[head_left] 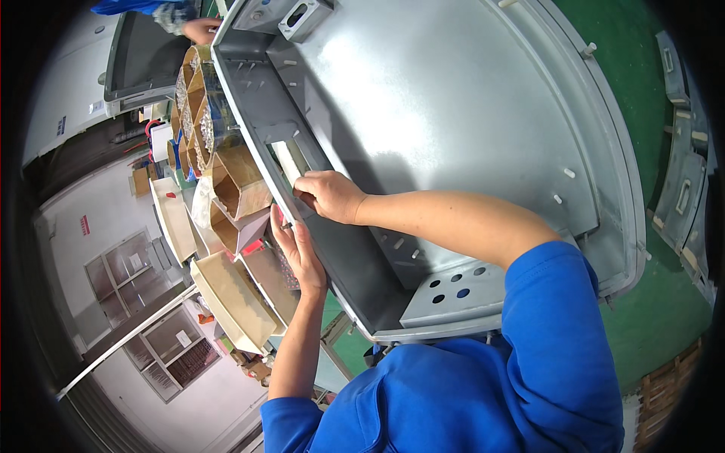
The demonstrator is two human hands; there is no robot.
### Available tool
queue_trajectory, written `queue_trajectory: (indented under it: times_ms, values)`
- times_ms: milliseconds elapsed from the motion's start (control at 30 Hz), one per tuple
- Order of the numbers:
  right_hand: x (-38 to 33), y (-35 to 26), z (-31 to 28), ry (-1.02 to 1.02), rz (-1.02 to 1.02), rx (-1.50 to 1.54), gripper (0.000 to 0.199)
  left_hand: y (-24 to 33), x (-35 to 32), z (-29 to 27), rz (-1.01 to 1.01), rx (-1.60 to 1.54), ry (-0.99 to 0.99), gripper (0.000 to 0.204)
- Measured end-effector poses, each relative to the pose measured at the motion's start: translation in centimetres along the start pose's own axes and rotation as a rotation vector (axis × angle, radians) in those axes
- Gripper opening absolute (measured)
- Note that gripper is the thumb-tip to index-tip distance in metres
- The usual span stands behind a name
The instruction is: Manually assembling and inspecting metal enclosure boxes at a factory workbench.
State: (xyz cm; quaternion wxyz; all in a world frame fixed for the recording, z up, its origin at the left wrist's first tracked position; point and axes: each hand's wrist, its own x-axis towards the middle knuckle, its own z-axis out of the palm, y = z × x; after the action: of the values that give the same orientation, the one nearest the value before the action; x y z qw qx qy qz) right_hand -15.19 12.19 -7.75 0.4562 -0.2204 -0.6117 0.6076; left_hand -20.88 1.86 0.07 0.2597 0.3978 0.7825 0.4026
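Observation:
A large grey sheet-metal housing [453, 98] lies in front of me, with a raised side wall along its left edge. That wall has a rectangular cut-out holding a pale oblong part [289, 161]. My right hand [330, 195] reaches inside the housing, its fingers curled on the lower end of that pale part at the cut-out. My left hand [302, 255] lies outside the wall, fingers straight and pressed against the wall's outer face, just below the cut-out. A small reddish piece [286, 224] shows at its fingertips; I cannot tell whether it is held.
Open cardboard boxes [234, 192] with small parts stand in a row left of the housing. Another person's hand [201, 30] rests by a dark panel [143, 57] at the top left. Green floor [657, 317] with grey metal parts [683, 196] lies on the right.

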Motion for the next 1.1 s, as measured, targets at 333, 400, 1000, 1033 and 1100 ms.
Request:
queue_trajectory:
  times_ms: [333, 400, 1000, 1033, 1100]
  values:
    - [-0.2, -0.2, 0.2, 0.013, -0.015, 0.016, 0.006, 0.0, 0.1, 0.1, 0.051, 0.022, -0.003, 0.052]
    - [-0.3, 0.0, 0.3, 0.007, -0.006, 0.018, 0.005, -0.2, 0.1, 0.0, 0.043, 0.025, -0.011, 0.052]
    - [-0.1, 0.3, 0.5, -0.055, 0.229, 0.030, 0.015, 1.3, 0.0, 0.8, 0.055, 0.020, -0.021, 0.052]
    - [-0.1, 0.1, 0.5, -0.088, 0.265, -0.004, 0.014, 1.1, 0.0, 0.6, 0.063, 0.024, -0.025, 0.052]
    - [-0.1, 0.0, 0.3, -0.119, 0.284, -0.032, 0.014, 0.6, 0.2, 0.3, 0.080, 0.031, -0.033, 0.052]
